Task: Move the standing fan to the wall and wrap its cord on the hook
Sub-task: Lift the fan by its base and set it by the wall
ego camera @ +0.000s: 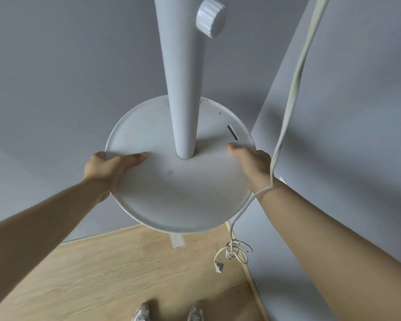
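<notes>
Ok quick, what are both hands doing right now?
Left hand: holding the fan base by its left rim, thumb on top.
Right hand: holding the base's right rim, cord draped over the wrist.

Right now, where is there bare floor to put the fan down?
The wood floor is bare between the left wall and the shoes. By the right wall it is crowded: the cord's coil and plug are there.

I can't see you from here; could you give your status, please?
Both gripping: left hand, right hand on fan base, lifted. Loose cord draped across right wrist, plug dangling.
</notes>
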